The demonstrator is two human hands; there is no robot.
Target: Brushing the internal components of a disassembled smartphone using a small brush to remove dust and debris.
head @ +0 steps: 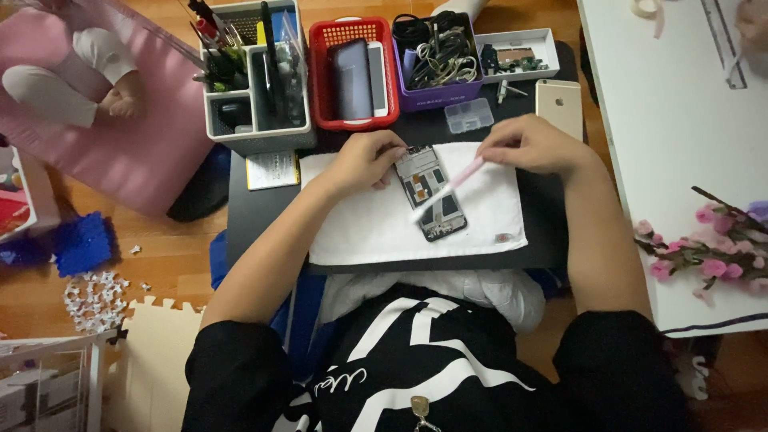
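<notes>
Our right hand (534, 146) pinches a pink tool (448, 189) slanting down-left onto the opened phone (430, 192), which our left hand (364, 160) grips at its upper-left edge, its long axis running slightly diagonally on the white cloth (360, 228).

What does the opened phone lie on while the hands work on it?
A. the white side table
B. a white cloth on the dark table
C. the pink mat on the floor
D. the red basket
B: the opened phone rests on the white cloth spread over the dark table, steadied by the left hand.
</notes>
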